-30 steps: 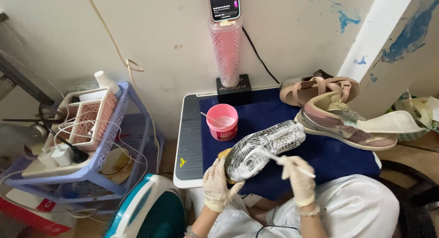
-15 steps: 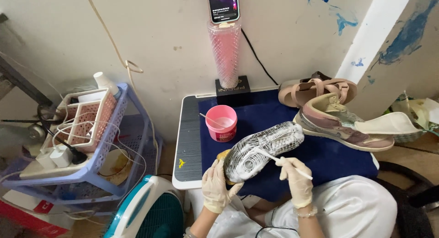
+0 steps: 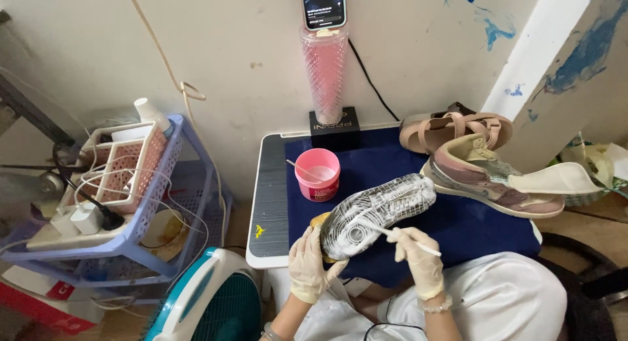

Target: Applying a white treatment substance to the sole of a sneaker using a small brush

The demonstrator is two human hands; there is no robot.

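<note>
My left hand, in a pale glove, grips the heel end of a sneaker turned sole up, its grey sole streaked with white. My right hand, gloved too, holds a thin white stick whose tip rests on the sole. The shoe is held over the front of a small table covered by a dark blue cloth.
A pink tub with a stick in it stands on the table. A matching sneaker and a sandal lie at the right. A phone sits on a pink stand at the wall. A blue cart and a fan are at the left.
My right hand with the stick has shifted slightly along the sole. The shoe and my left hand have hardly moved.
</note>
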